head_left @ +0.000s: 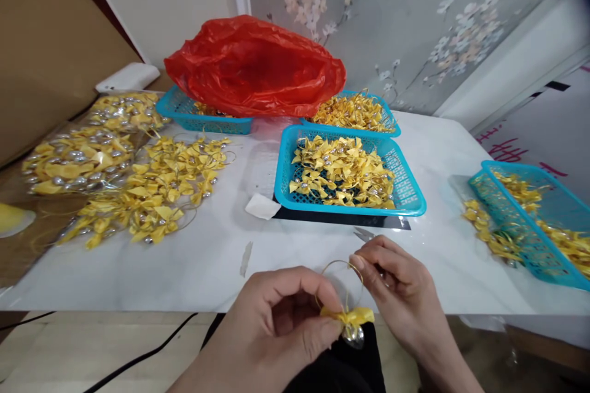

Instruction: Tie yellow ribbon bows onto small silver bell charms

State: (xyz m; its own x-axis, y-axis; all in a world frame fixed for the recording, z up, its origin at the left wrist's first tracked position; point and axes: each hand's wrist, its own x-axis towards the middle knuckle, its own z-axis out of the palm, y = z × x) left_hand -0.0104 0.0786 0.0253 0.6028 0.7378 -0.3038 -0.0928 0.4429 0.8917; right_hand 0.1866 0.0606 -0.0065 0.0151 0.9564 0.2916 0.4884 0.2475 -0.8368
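My left hand (276, 319) pinches a small yellow ribbon bow (353, 317) with a silver bell (354, 335) hanging under it, at the table's near edge. A thin gold cord loop (338, 270) rises from the bow. My right hand (399, 295) holds the loop's right side between thumb and fingers. Both hands are over the front edge of the white table (207, 264).
A blue basket (408, 193) of yellow bows sits just beyond my hands, with two more behind it and a red plastic bag (253, 67). A tilted blue basket (530, 233) spills bows at right. Loose bows (147, 190) and bagged ones (78, 159) lie left.
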